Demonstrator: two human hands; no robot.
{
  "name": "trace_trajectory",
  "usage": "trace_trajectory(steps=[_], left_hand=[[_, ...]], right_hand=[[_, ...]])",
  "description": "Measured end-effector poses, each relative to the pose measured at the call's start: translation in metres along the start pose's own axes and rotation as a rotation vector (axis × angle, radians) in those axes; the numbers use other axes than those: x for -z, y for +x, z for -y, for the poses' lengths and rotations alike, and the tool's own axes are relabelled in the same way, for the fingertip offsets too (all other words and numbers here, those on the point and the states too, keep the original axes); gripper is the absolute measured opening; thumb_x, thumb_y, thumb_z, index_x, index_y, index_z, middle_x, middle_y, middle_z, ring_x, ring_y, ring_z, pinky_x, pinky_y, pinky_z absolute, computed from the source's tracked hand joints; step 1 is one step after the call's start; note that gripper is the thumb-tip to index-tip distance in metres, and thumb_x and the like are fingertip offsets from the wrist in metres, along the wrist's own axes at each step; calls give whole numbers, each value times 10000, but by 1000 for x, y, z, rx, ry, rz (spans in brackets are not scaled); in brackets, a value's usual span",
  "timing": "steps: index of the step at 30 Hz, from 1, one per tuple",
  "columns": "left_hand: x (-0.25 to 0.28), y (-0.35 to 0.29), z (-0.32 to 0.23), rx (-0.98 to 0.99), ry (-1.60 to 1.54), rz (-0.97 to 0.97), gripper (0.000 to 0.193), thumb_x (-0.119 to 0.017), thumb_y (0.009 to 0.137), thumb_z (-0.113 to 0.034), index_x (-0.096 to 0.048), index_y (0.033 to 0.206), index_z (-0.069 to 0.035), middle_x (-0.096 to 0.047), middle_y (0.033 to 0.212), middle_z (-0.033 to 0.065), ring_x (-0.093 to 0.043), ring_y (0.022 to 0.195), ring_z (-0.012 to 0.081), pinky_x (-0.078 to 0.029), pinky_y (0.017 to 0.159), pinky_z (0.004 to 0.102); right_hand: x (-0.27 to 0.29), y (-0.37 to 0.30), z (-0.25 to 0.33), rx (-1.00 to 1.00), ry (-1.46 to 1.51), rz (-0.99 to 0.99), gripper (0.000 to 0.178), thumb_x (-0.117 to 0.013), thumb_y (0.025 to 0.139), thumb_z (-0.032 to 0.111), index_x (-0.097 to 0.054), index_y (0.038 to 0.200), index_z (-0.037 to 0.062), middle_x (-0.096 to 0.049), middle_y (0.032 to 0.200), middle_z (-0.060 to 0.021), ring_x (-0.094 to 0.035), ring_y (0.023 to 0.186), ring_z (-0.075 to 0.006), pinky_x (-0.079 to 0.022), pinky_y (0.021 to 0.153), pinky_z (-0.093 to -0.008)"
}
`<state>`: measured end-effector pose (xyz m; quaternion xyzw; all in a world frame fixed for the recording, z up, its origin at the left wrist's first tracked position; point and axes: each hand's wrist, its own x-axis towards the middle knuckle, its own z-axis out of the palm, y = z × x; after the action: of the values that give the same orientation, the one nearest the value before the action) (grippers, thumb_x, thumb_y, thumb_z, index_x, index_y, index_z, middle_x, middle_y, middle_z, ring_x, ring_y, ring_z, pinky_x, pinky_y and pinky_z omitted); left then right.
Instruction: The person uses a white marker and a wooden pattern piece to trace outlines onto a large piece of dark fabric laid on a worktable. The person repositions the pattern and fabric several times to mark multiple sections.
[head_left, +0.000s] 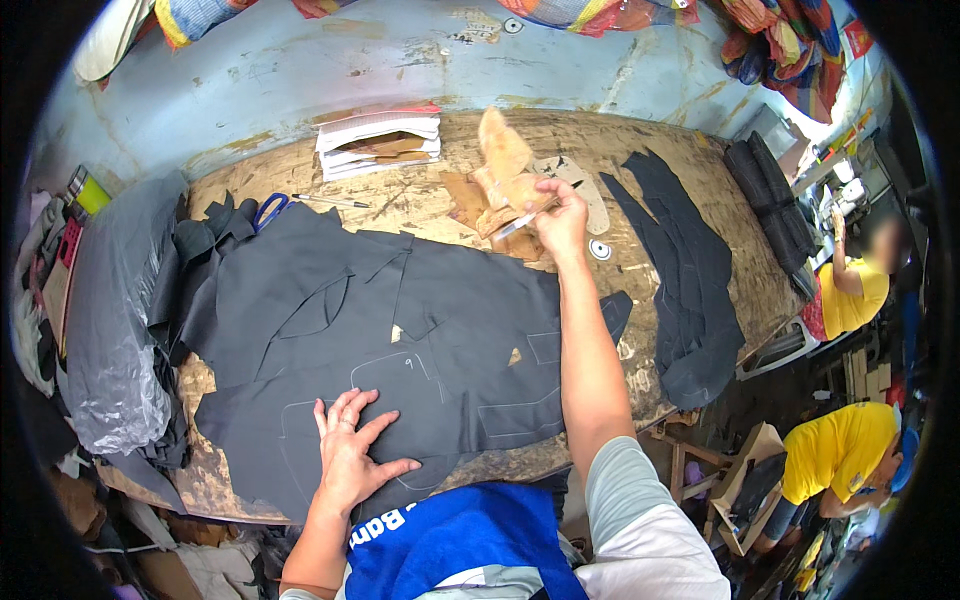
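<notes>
My left hand (352, 440) lies with fingers spread on a wide sheet of black material (290, 260), near its front edge. White outlines of several shapes are drawn on the sheet. Beyond its far edge, my right hand (562, 215) is closed around a pale pen (515, 226), which slants across the fingers. The same fingertips meet the edge of a tan pattern piece (505, 150); whether they pinch it, I cannot tell. Other brown pattern pieces (465, 195) lie beneath, and a paler dotted piece (580, 190) is just to the right.
Blue-handled scissors (272, 210) and another pen (340, 202) lie at the sheet's far left. Stacked papers (380, 145) stand by the wall. Cut black strips (690, 270) and a dark roll (770, 210) lie right. Plastic-wrapped material (120, 320) sits left. Two people in yellow are at right.
</notes>
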<state>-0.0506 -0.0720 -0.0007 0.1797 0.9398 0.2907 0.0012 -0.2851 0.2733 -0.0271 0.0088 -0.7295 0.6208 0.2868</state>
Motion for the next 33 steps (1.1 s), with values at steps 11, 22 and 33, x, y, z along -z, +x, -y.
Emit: trace_trajectory(steps=[11,22,33], left_hand=[[-1,2,1,12,-19,-7,666,-880,380,-395,-717,967,-126,-530,1238,56,-430,1229,302,-175,1090,584],[-1,2,2,5,-13,-16,699,-874,355,-410,-712,967,-113,-547,1211,76,-443,1214,321,-193,1076,588],[-3,1,4,-3,-20,-22,692,-868,374,-442,-719,969,-121,-537,1225,59,-441,1214,303,-179,1083,587]], right_hand=[[48,13,-3,-71,358,-182,282,-557,757,-144,-597,977,28,-565,879,-6,-525,747,-72,-434,691,-190],[52,11,25,12,645,-73,190,-558,806,-118,-584,921,31,-526,822,18,-477,722,-55,-387,677,-180],[50,11,41,39,710,-19,187,-565,808,-120,-586,920,29,-535,817,13,-494,733,-64,-410,702,-191]])
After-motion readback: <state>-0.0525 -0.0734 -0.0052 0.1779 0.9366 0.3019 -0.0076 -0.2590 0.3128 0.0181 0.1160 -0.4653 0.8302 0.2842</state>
